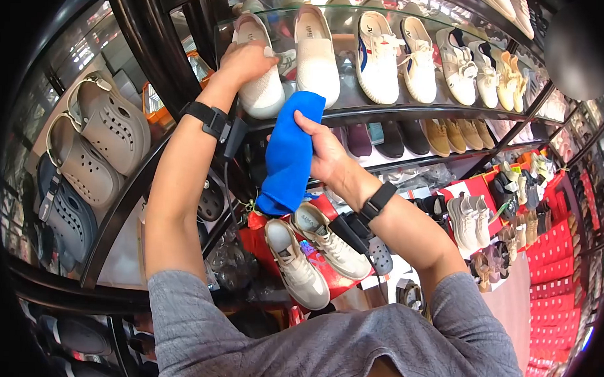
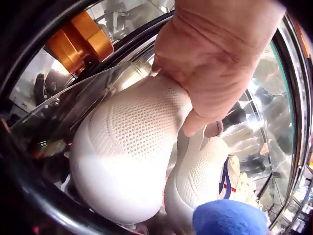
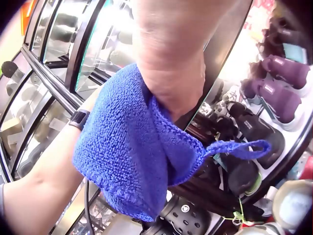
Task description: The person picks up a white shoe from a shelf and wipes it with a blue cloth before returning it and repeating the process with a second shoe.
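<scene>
At the left end of the glass shelf, my left hand (image 1: 248,62) grips a white slip-on shoe (image 1: 262,94) by its upper part; the left wrist view shows the fingers and thumb around the mesh shoe (image 2: 127,147). A second white slip-on (image 1: 318,63) stands just right of it. My right hand (image 1: 323,146) holds a folded blue cloth (image 1: 290,155) in front of the shelf edge. In the right wrist view the cloth (image 3: 127,142) hangs from the right hand (image 3: 173,73), with a loop at its corner.
White lace-up shoes (image 1: 379,61) stand farther right on the shelf. Below are dark and tan shoes (image 1: 443,137), and a pair of beige sneakers (image 1: 296,268) on a red box. Grey clogs (image 1: 111,122) sit at the left behind a black curved frame (image 1: 125,212).
</scene>
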A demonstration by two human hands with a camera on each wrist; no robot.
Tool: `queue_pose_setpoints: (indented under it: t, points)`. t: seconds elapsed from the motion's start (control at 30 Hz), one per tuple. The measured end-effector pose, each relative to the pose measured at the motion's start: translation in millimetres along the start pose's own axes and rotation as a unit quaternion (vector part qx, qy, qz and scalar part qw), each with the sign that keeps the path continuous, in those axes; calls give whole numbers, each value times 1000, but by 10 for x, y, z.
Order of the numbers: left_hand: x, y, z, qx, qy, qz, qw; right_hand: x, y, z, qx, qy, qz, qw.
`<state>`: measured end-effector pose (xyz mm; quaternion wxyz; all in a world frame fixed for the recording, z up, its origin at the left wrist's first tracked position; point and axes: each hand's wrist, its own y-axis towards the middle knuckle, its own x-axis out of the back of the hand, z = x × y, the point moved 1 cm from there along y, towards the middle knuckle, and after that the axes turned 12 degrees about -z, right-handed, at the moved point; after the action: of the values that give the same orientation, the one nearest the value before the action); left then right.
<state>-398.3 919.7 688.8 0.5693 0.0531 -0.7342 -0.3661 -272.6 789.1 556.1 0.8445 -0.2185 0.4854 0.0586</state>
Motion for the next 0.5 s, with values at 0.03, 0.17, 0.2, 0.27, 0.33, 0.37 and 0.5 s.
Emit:
queue_pose_setpoints:
  t: [0.03,0.17,0.2,0.27,0.33,0.37,0.5]
  points:
    - [-9,-17,8,-18,10,-22,1000,-12,55,-29,-11,12,-1,1000]
    - [146,-116,-8,-10,-31,-26,999,-51,127,-158,-9,5,16,1000]
    - [223,-180,-37,2,-52,-39,998,-70,100,-148,-14,3,22,1000]
    - [380,-265,-72,16,-63,-50,997,-65,-6,-106,4,16,49,999]
    - [492,-368,-113,12,-118,-84,989,-100,-219,-39,28,17,56,998]
    - [543,-435,-136,9,-182,-86,979,-93,-330,2,33,16,62,997]
    - [770,-844,-522,76,-341,-72,934,116,-686,99,57,5,80,995]
